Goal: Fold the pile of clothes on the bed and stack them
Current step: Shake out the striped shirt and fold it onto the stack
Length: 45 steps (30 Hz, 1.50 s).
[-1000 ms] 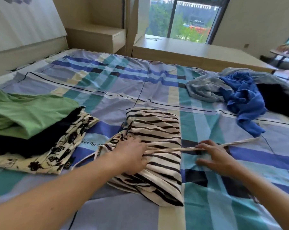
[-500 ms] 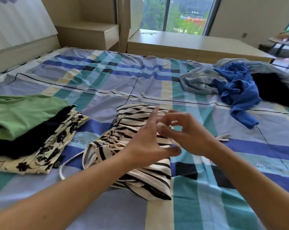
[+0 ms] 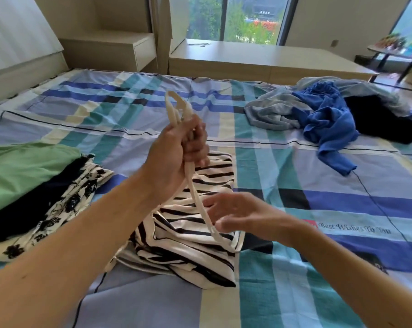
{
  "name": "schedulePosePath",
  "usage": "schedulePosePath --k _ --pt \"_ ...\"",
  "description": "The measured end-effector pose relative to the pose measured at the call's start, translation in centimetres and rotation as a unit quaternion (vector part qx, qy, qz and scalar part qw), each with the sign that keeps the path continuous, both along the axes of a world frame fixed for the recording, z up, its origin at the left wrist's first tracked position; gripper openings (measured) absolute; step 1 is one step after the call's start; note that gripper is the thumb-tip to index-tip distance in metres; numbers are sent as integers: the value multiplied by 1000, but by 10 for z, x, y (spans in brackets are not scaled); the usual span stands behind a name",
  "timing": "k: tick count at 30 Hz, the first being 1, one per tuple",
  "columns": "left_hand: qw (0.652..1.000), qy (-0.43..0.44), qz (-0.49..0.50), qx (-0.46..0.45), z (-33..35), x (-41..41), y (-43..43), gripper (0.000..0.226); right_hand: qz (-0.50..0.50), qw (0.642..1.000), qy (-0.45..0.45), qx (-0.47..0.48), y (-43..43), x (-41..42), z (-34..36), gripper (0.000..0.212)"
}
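A black-and-white striped garment (image 3: pixel 188 247) lies folded on the bed in front of me. Its cream straps (image 3: pixel 176 107) are gathered in my left hand (image 3: pixel 176 157), which grips them raised above the garment, loops sticking up out of the fist. One strap (image 3: pixel 200 209) runs down from the fist to the garment. My right hand (image 3: pixel 238 216) hovers low over the garment with fingers spread, touching that strap near its lower end. A folded stack (image 3: pixel 32 185) of green, black and floral clothes sits at the left. An unfolded pile (image 3: pixel 330 114) of grey, blue and black clothes lies at the far right.
The bed (image 3: pixel 318 268) has a blue, teal and cream plaid sheet. A headboard (image 3: pixel 18 43) stands at the left, a low wooden shelf (image 3: pixel 259 58) beyond the bed's far edge, and a small dark table (image 3: pixel 396 53) at the far right.
My left hand has gathered the cream straps and lifted them above the striped garment. My right hand has dropped from the left hand down to the strap's lower end.
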State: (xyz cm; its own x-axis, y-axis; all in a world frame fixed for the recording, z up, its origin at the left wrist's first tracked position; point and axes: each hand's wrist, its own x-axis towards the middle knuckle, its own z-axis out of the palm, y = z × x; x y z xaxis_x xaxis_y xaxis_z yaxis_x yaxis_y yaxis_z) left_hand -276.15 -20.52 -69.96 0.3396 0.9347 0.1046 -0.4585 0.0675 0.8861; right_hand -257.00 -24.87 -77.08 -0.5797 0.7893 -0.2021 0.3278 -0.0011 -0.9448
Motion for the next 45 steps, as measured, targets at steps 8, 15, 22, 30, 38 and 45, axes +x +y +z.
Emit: schedulePosePath --k 8,15,22,30,38,45 --pt "988 100 69 100 0 -10 2 36 -87 988 -82 98 5 -40 -16 10" --pt "858 417 157 255 -15 -18 7 37 -153 985 80 11 23 -29 14 14" --pt "683 701 -28 205 -48 -13 5 57 -173 952 249 -50 27 -23 -1 39" --pt "656 737 -79 140 -33 -57 0 59 -179 977 -73 91 30 -10 -27 58" --pt "589 787 -182 17 -44 -136 -12 39 -45 953 -213 211 1 -40 -26 92" --pt "544 824 -161 10 -75 -172 -22 107 76 870 -384 299 -28 -80 -50 110"
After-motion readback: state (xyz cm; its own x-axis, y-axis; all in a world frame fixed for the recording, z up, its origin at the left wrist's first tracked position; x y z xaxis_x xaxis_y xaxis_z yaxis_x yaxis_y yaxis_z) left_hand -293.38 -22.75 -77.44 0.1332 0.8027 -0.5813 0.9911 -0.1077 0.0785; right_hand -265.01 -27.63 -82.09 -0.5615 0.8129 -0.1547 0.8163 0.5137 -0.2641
